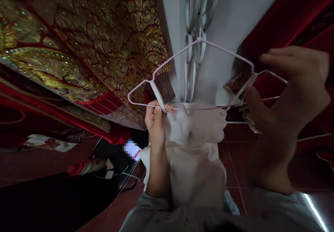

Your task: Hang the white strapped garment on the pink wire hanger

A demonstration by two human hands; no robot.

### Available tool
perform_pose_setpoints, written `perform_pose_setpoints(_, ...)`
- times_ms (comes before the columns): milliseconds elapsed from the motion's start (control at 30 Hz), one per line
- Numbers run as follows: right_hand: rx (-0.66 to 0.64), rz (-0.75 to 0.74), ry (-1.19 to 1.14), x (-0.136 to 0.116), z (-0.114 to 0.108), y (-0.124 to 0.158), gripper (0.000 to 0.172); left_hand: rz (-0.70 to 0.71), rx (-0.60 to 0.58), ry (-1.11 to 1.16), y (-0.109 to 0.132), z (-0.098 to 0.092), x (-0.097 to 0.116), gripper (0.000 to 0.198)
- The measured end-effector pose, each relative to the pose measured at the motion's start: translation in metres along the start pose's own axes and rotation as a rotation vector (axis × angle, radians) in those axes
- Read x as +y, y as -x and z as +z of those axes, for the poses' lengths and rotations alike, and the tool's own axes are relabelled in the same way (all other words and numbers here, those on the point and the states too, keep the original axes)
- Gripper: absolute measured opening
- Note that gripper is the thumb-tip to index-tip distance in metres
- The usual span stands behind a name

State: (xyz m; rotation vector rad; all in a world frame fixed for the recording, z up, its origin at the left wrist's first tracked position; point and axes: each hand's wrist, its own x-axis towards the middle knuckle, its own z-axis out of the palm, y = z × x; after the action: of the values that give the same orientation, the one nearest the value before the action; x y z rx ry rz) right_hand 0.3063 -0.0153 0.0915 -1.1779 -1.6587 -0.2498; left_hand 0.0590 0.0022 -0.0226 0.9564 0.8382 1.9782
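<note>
A thin lilac clothes hanger (177, 55) with a metal hook hangs upright in front of me. A pale strappy garment (195, 176) hangs from it, one white strap (157, 94) over the left notch and another (244, 87) over the right. With its fingers pinched round the hanger's bottom bar, beside the left strap's lower end, my left hand (156, 122) grips the hanger. My right hand (289, 96) is raised at the hanger's right end, thumb and fingers apart, slightly blurred. It covers part of that end, and whether the thumb touches the right strap I cannot tell.
Red and gold sequined garments (109, 33) hang close on the left. White hangers (193, 51) are linked down the pale wall behind. Red cloth (292, 23) hangs at right. A lit phone (133, 151) and a red-capped bottle (86, 167) rest on a black surface at lower left.
</note>
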Motion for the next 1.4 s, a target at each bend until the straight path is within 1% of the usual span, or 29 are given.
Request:
perform_pose_setpoints(33,0.065,-0.024,-0.041,-0.007,0.008,0.011,0.034,0.011,-0.002,-0.003,0.000,0.000,0.000,0.041)
perform_pose_setpoints(67,0.109,-0.012,-0.106,-0.015,0.018,0.023,0.032,0.019,-0.004,-0.006,0.001,0.000,0.000,0.040)
perform_pose_setpoints(100,0.073,0.006,-0.187,-0.021,0.028,0.036,0.034,0.026,-0.005,-0.011,0.001,0.000,0.001,0.040)
perform_pose_setpoints(167,-0.208,0.102,-0.366,-0.028,0.051,0.063,0.047,0.033,-0.003,-0.033,0.001,-0.002,0.001,0.040)
perform_pose_setpoints(200,-0.306,0.156,-0.406,-0.028,0.061,0.075,0.052,0.037,0.001,-0.050,0.001,-0.003,0.001,0.041)
perform_pose_setpoints(233,-0.383,0.200,-0.422,-0.027,0.070,0.084,0.053,0.037,0.002,-0.072,0.001,-0.004,0.000,0.041)
perform_pose_setpoints(267,-0.413,0.235,-0.431,-0.025,0.077,0.091,0.051,0.032,-0.002,-0.098,0.002,-0.005,0.000,0.041)
perform_pose_setpoints(333,-0.377,0.277,-0.447,-0.019,0.086,0.099,0.042,0.028,-0.009,-0.149,0.006,-0.005,-0.001,0.038)
perform_pose_setpoints(400,-0.280,0.289,-0.477,-0.017,0.091,0.099,0.034,0.045,0.014,-0.208,0.011,-0.006,0.000,0.035)
perform_pose_setpoints(467,-0.226,0.287,-0.498,-0.017,0.095,0.096,0.031,0.085,0.049,-0.294,0.017,-0.008,0.002,0.033)
perform_pose_setpoints(533,-0.229,0.294,-0.501,-0.018,0.100,0.095,0.031,0.125,0.069,-0.392,0.021,-0.012,0.009,0.031)
perform_pose_setpoints(600,-0.252,0.311,-0.501,-0.018,0.105,0.095,0.032,0.141,0.066,-0.435,0.021,-0.017,0.021,0.028)
perform_pose_setpoints(667,-0.253,0.319,-0.507,-0.017,0.109,0.096,0.032,0.104,0.028,-0.365,0.015,-0.021,0.039,0.026)
perform_pose_setpoints(700,-0.248,0.319,-0.513,-0.017,0.110,0.097,0.033,0.061,-0.018,-0.291,0.010,-0.022,0.049,0.026)
perform_pose_setpoints(767,-0.238,0.314,-0.521,-0.016,0.111,0.097,0.033,-0.057,-0.124,-0.096,-0.004,-0.026,0.071,0.030)
perform_pose_setpoints(800,-0.237,0.311,-0.523,-0.017,0.111,0.098,0.034,-0.128,-0.167,-0.014,-0.012,-0.029,0.082,0.038)
perform_pose_setpoints(833,-0.242,0.310,-0.526,-0.017,0.110,0.098,0.035,-0.188,-0.173,0.040,-0.020,-0.033,0.091,0.045)
perform_pose_setpoints(867,-0.251,0.309,-0.530,-0.017,0.110,0.098,0.037,-0.190,-0.156,0.077,-0.027,-0.038,0.098,0.053)
perform_pose_setpoints(900,-0.258,0.306,-0.536,-0.017,0.109,0.098,0.038,-0.150,-0.115,0.079,-0.033,-0.045,0.102,0.057)
perform_pose_setpoints(933,-0.264,0.303,-0.542,-0.017,0.108,0.098,0.039,-0.093,-0.071,0.064,-0.036,-0.052,0.103,0.054)
perform_pose_setpoints(1000,-0.264,0.299,-0.547,-0.016,0.107,0.099,0.039,0.067,0.045,0.060,-0.039,-0.066,0.096,0.047)
perform_pose_setpoints(1067,-0.260,0.302,-0.534,-0.015,0.106,0.100,0.038,0.179,0.169,0.074,-0.036,-0.075,0.079,0.037)
perform_pose_setpoints(1100,-0.265,0.307,-0.524,-0.015,0.106,0.100,0.038,0.179,0.209,0.072,-0.033,-0.076,0.069,0.032)
perform_pose_setpoints(1133,-0.273,0.312,-0.515,-0.015,0.107,0.100,0.038,0.137,0.222,0.055,-0.030,-0.074,0.059,0.028)
perform_pose_setpoints(1200,-0.289,0.311,-0.504,-0.016,0.108,0.100,0.038,-0.009,0.160,0.000,-0.022,-0.063,0.043,0.027)
perform_pose_setpoints(1300,-0.290,0.276,-0.509,-0.019,0.108,0.101,0.040,-0.162,-0.009,-0.035,-0.009,-0.032,0.032,0.039)
perform_pose_setpoints(1333,-0.277,0.246,-0.513,-0.020,0.107,0.101,0.040,-0.176,-0.052,-0.019,-0.005,-0.022,0.032,0.040)
perform_pose_setpoints(1400,-0.213,0.171,-0.501,-0.019,0.104,0.103,0.039,-0.156,-0.092,0.019,0.000,-0.007,0.034,0.041)
